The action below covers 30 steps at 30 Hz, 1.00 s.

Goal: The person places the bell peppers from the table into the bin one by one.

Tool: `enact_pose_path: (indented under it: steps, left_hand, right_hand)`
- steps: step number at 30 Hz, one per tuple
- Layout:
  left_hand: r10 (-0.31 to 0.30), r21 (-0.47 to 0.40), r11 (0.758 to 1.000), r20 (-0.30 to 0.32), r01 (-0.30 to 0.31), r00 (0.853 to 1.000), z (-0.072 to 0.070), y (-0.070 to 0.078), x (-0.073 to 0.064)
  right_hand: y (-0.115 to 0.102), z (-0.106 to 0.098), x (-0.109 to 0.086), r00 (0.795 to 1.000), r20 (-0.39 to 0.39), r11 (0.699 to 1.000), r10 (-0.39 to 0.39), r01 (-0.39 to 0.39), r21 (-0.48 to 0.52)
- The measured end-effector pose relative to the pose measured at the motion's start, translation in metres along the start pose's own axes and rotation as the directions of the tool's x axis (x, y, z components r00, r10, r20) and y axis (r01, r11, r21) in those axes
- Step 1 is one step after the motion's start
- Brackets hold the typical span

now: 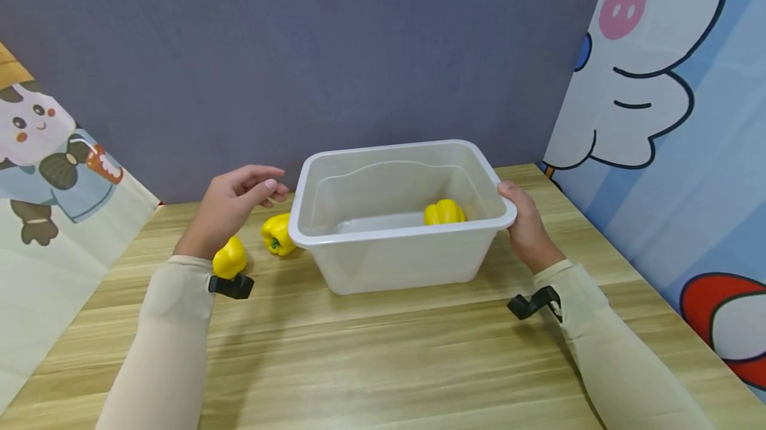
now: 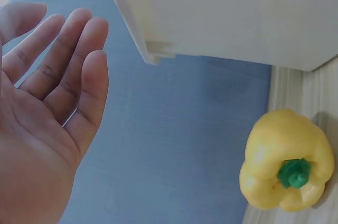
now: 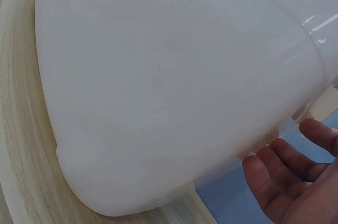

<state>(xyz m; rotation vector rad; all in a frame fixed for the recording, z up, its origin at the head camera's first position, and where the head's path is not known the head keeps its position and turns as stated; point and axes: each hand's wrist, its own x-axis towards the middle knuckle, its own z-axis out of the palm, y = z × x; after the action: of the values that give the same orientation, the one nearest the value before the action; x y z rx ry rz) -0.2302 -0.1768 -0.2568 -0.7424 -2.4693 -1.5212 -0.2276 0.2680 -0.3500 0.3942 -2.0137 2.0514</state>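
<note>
Head view: The left hand (image 1: pixel 239 201) was held above the table (image 1: pixel 383 357), about half open with its fingers gently bent, and had hold of nothing. The right hand (image 1: pixel 526 224) gripped the bin (image 1: pixel 395 257) at its near end, thumb over the rim and fingers beneath it. The bin stood between the two hands. The first pepper (image 1: pixel 444 212), yellow, lay inside it, toward the right hand. The second pepper (image 1: pixel 278 235), also yellow, lay on the table between the left hand and the bin. The third pepper (image 1: pixel 230 258) lay beside the left wrist, partly hidden by it. A black clip (image 1: pixel 232 286) was worn at the left wrist, another clip (image 1: pixel 534 302) at the right. A grey panel (image 1: pixel 371 51) stood beyond both hands. Printed cartoon figures showed on the wall to either side.

Left wrist view: The palm was exposed, its fingers apart from the bin. A pepper with a green stem lay below the hand.

Right wrist view: The fingers were bent at the bin's plain outer wall. Their contact could not be fully judged.
</note>
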Motion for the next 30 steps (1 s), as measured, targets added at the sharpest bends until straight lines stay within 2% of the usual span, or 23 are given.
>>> enact_pose_path:
  steps: [3, 8, 12, 22, 30]
  left_hand:
    - [-0.002, -0.022, 1.0, 0.002, 0.002, 1.0, 0.0, -0.004, -0.002]
    - [-0.012, -0.054, 0.998, 0.005, 0.012, 1.0, -0.001, -0.024, 0.001]
    - [-0.021, -0.042, 0.999, 0.006, 0.021, 1.0, 0.001, -0.037, 0.001]
    - [-0.105, 0.037, 0.994, 0.078, 0.103, 0.991, 0.004, -0.053, -0.007]
    - [-0.115, 0.01, 0.993, 0.101, 0.115, 0.988, 0.008, -0.062, -0.01]
  right_hand:
    - [0.0, 0.0, 0.0, 1.0, -0.001, 1.0, -0.004, 0.004, 0.007]
    - [0.001, 0.0, 0.0, 1.0, -0.01, 1.0, -0.005, 0.005, 0.02]
    - [0.001, 0.0, 0.0, 1.0, -0.003, 1.0, -0.006, 0.006, 0.005]
    - [0.003, 0.001, 0.001, 1.0, -0.005, 1.0, -0.007, 0.007, 0.015]
    - [0.002, 0.002, 0.0, 1.0, -0.023, 0.998, -0.01, 0.011, 0.055]
